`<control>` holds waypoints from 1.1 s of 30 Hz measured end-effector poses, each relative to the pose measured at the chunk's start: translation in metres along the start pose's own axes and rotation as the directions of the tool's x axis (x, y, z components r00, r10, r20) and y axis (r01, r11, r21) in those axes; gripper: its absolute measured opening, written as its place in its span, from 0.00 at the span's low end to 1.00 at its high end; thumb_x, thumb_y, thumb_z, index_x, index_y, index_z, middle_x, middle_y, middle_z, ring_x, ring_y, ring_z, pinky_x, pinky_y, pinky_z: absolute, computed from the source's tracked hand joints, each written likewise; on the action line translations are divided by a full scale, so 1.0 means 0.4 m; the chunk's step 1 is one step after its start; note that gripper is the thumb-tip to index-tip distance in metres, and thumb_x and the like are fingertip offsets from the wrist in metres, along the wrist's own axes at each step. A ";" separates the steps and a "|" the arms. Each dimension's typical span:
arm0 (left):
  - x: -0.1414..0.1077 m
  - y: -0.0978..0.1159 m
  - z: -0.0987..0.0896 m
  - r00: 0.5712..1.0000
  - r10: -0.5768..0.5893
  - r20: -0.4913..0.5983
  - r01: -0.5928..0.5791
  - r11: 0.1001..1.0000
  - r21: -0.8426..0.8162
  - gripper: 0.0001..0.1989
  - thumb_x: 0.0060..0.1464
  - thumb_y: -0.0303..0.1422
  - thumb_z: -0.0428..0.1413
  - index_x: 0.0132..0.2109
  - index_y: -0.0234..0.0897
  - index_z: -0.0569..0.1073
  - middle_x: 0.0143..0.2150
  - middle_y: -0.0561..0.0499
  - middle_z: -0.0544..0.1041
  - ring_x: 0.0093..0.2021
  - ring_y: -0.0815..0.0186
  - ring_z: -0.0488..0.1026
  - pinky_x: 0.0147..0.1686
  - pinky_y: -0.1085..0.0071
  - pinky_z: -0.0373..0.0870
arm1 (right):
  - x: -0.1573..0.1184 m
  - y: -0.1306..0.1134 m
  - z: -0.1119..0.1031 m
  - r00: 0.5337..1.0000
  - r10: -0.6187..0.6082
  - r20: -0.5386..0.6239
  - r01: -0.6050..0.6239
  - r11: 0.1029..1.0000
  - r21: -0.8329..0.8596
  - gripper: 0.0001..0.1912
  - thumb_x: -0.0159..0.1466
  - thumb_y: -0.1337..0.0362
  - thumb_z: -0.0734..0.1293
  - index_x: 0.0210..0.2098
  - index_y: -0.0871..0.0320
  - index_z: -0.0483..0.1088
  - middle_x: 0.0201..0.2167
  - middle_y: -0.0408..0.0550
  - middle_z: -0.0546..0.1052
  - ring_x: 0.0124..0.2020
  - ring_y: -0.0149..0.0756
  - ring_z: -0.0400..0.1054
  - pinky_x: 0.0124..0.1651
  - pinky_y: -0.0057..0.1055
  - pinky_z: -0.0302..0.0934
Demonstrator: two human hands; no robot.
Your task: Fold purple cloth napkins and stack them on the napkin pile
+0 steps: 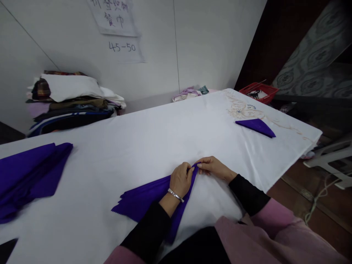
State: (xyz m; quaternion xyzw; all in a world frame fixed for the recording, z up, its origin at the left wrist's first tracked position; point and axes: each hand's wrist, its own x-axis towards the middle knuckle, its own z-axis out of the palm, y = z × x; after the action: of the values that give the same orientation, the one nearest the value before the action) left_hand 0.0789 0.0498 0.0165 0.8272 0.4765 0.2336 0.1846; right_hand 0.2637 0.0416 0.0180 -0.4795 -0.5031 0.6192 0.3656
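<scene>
A purple cloth [148,196] lies in layered folds on the white-covered table [132,146], narrowing to a point at its upper right end. My left hand [181,179], with a silver bracelet at the wrist, rests over the cloth and pinches it near that point. The thumb and fingers of my right hand [210,167] are closed on the very tip, close beside the left fingertips. Part of the cloth hangs down under my left forearm toward the table's near side.
More purple cloth [30,176] lies at the left. A folded purple triangle [257,126] sits at the right, near embroidery. Piled fabrics [74,102] stand behind the table's left side. A red basket [260,92] is past the far right corner, a white stool [332,157] at the right.
</scene>
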 end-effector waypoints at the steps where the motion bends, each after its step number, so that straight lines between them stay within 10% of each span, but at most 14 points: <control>1: 0.000 -0.001 0.001 1.000 0.007 -0.001 -0.007 1.000 0.005 0.08 0.61 0.35 0.43 0.35 0.40 0.64 0.30 0.53 0.71 0.31 0.66 0.69 0.34 0.70 0.62 | 0.001 0.002 0.001 1.000 0.002 -0.025 -0.002 1.000 0.006 0.16 0.56 0.53 0.67 0.36 0.60 0.75 0.20 0.41 0.72 0.18 0.23 0.57 0.20 0.23 0.50; 15: 0.013 -0.021 -0.007 0.995 -0.044 0.095 0.046 0.999 -0.011 0.08 0.59 0.36 0.48 0.41 0.40 0.68 0.37 0.52 0.76 0.38 0.66 0.71 0.39 0.70 0.64 | -0.006 -0.012 0.013 0.962 -0.237 -0.136 0.159 0.891 -0.425 0.14 0.61 0.56 0.61 0.25 0.58 0.67 0.21 0.40 0.66 0.25 0.29 0.58 0.29 0.28 0.54; 33: 0.007 -0.051 -0.023 0.983 -0.038 0.181 0.037 0.999 0.008 0.12 0.57 0.40 0.50 0.45 0.41 0.70 0.41 0.51 0.76 0.42 0.63 0.71 0.42 0.67 0.65 | 0.001 0.009 -0.002 0.984 -0.043 -0.171 -0.042 0.885 -0.463 0.13 0.56 0.53 0.65 0.30 0.57 0.72 0.19 0.39 0.66 0.22 0.30 0.58 0.26 0.27 0.53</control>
State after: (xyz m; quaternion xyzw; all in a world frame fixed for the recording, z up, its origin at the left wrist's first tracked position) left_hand 0.0606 0.0627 0.0141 0.8363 0.4739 0.1525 0.2295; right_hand 0.2644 0.0412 0.0144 -0.6060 -0.6023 0.4356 0.2832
